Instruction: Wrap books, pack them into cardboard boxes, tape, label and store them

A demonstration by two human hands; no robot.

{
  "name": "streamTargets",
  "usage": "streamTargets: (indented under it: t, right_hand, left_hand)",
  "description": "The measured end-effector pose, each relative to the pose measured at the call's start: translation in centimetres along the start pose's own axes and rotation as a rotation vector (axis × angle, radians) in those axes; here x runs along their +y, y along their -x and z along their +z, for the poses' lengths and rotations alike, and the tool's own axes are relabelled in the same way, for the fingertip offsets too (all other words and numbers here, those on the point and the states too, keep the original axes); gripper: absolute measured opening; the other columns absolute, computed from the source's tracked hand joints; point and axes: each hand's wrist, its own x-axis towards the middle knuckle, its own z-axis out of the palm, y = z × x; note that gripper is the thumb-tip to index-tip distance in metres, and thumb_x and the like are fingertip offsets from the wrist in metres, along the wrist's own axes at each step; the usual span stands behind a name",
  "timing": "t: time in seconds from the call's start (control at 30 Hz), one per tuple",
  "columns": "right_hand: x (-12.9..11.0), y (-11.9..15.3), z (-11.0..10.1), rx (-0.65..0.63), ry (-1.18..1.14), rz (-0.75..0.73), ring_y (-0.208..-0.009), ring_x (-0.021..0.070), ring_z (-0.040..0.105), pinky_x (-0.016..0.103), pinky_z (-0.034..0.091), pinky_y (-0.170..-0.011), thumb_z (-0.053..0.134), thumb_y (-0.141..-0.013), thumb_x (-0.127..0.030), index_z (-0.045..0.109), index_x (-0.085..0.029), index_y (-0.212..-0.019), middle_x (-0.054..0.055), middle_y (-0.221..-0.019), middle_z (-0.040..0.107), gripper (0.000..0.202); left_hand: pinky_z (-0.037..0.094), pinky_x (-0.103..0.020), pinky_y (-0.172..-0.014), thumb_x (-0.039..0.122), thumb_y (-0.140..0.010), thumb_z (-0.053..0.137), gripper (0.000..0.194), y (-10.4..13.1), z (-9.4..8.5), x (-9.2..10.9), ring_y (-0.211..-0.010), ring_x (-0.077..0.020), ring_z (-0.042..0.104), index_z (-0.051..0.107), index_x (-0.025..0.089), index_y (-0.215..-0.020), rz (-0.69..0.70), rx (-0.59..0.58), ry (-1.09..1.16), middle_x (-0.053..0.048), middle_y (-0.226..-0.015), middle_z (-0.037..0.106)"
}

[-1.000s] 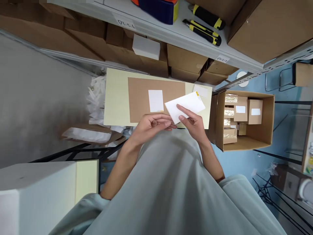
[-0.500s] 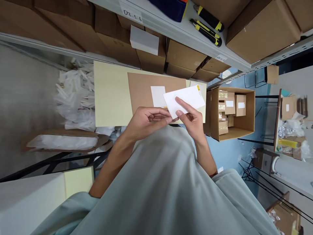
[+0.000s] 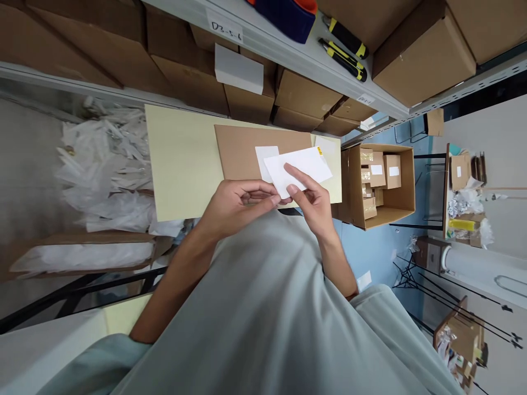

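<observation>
My right hand grips a white paper label, thumb and index finger lying on its upper face. A small yellow mark shows at the label's far right corner. At the near left corner, my left hand pinches the edge with thumb and fingertips; its other fingers are curled. Below the label lies a flat brown cardboard piece bearing a white rectangle, partly covered by the label. Both rest over a pale yellow tabletop.
An open carton holding several small taped boxes stands to the right. Utility knives and a dark blue tool lie on the shelf above. Brown boxes line the level below. White plastic bags are piled at left.
The view has shifted a little, so the carton and the table's right end appear further left. Both hands keep the same hold on the label, which looks almost unchanged in tilt.
</observation>
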Motion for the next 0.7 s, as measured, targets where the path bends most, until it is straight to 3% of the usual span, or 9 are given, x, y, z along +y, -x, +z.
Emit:
streamTargets:
  t: [0.1, 0.2, 0.27, 0.33, 0.53, 0.63, 0.7]
  right_hand:
    - [-0.1, 0.5, 0.8, 0.019, 0.029, 0.066, -0.072, 0.0149, 0.075, 0.029, 0.067, -0.074, 0.066, -0.103, -0.073, 0.067, -0.030, -0.157, -0.002, -0.095, 0.084, 0.069]
    - [-0.8, 1.5, 1.3, 0.094, 0.124, 0.098, -0.048, 0.0109, 0.058, 0.025, 0.057, -0.062, 0.068, -0.103, -0.071, 0.072, -0.026, -0.150, -0.013, -0.054, 0.057, 0.065]
    - [-1.5, 2.0, 1.8, 0.121, 0.177, 0.059, -0.044, 0.0099, 0.051, 0.024, 0.052, -0.059, 0.072, -0.101, -0.069, 0.081, -0.025, -0.133, -0.014, -0.050, 0.047, 0.055]
    - [-2.1, 2.1, 2.4, 0.111, 0.186, 0.007, -0.046, 0.0096, 0.050, 0.025, 0.047, -0.057, 0.077, -0.098, -0.067, 0.084, -0.025, -0.117, -0.012, -0.052, 0.048, 0.047]
    - [-2.5, 0.7, 4.1, 0.102, 0.148, -0.032, -0.049, 0.0089, 0.043, 0.024, 0.042, -0.055, 0.073, -0.100, -0.059, 0.076, -0.023, -0.092, -0.011, -0.054, 0.046, 0.037]
    - [-2.5, 0.3, 4.3, 0.168, 0.133, -0.009, -0.047, 0.0087, 0.044, 0.024, 0.042, -0.051, 0.072, -0.099, -0.057, 0.071, -0.024, -0.089, -0.010, -0.055, 0.047, 0.035]
    - [-2.6, 0.4, 4.1, 0.244, 0.105, 0.017, -0.044, 0.0091, 0.046, 0.023, 0.042, -0.047, 0.071, -0.098, -0.055, 0.069, -0.024, -0.089, -0.010, -0.055, 0.049, 0.033]
  left_hand:
    - [0.072, -0.038, -0.080, 0.054, -0.069, 0.100, 0.038, 0.3, -0.4, -0.2, -0.078, -0.0278, 0.083, 0.082, 0.022, -0.081, 0.038, 0.022, -0.013, -0.008, -0.082, 0.082]
    - [0.070, -0.034, -0.080, 0.053, -0.074, 0.095, 0.034, 0.5, -0.9, -0.4, -0.081, -0.0262, 0.083, 0.079, 0.023, -0.081, 0.099, 0.083, -0.055, -0.006, -0.082, 0.081]
    - [0.069, -0.032, -0.078, 0.050, -0.076, 0.093, 0.031, 0.7, -1.3, -0.4, -0.078, -0.0240, 0.081, 0.078, 0.023, -0.080, 0.135, 0.103, -0.100, -0.004, -0.080, 0.079]
    - [0.068, -0.030, -0.076, 0.047, -0.077, 0.091, 0.028, 0.9, -1.7, -0.4, -0.076, -0.0217, 0.078, 0.078, 0.023, -0.080, 0.148, 0.096, -0.140, -0.003, -0.079, 0.078]
    - [0.063, -0.028, -0.074, 0.040, -0.080, 0.086, 0.020, 1.4, -2.9, -0.8, -0.073, -0.0193, 0.073, 0.077, 0.022, -0.082, 0.158, 0.109, -0.182, -0.003, -0.080, 0.077]
    - [0.061, -0.027, -0.075, 0.034, -0.080, 0.082, 0.013, 1.1, -4.8, -2.1, -0.076, -0.0197, 0.074, 0.078, 0.022, -0.081, 0.148, 0.186, -0.274, -0.003, -0.080, 0.077]
    - [0.060, -0.027, -0.077, 0.030, -0.079, 0.080, 0.008, 0.5, -7.4, -3.3, -0.080, -0.0205, 0.075, 0.078, 0.023, -0.082, 0.125, 0.281, -0.350, -0.003, -0.083, 0.079]
